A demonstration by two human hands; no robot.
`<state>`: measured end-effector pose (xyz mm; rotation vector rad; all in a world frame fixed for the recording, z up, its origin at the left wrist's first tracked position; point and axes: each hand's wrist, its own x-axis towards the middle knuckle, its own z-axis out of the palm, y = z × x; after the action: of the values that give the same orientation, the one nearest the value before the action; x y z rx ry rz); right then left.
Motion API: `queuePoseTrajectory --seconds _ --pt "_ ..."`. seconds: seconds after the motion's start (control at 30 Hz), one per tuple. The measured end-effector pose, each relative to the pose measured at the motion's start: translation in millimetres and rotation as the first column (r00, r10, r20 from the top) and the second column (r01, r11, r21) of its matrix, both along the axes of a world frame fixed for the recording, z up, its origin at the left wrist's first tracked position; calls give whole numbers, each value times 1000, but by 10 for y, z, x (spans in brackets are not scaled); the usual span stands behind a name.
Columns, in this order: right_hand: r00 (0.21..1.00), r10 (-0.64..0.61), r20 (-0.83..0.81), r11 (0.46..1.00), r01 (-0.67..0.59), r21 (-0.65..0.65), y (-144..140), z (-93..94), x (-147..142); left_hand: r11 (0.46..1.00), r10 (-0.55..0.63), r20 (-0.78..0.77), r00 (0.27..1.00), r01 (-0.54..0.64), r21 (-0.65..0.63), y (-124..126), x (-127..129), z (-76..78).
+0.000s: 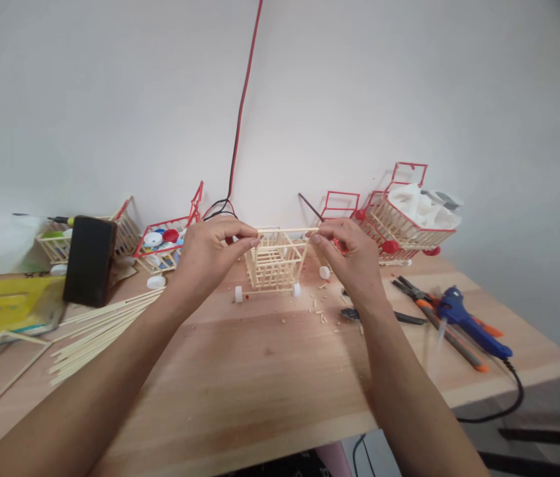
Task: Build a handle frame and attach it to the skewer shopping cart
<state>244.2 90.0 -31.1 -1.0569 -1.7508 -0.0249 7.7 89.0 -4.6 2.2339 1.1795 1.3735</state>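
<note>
A pale wooden table [270, 371] stands against a white wall, and at its middle sits an unpainted stick cart [276, 264] on white wheels. Just above the cart's top edge, both hands hold a thin wooden stick [287, 230] level: the left hand [209, 253] pinches its left end between thumb and fingertips, the right hand [352, 255] pinches the right end, fingers curled tight. The stick seems to rest on the cart's rim, though contact is hard to judge. Left of the cart lie loose sticks [101, 328] and a dark phone [90, 260]; right of it lie pliers [433, 318] and a blue glue gun [468, 322], with a red-trimmed cart [404, 222] behind.
</note>
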Motion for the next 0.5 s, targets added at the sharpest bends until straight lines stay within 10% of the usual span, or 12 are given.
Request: queuePoseTrajectory --seconds 0.5 --pt "1000 13 0 1000 -13 -21 -11 0 -1 1000 5 3 1000 -5 -15 -6 -2 2"
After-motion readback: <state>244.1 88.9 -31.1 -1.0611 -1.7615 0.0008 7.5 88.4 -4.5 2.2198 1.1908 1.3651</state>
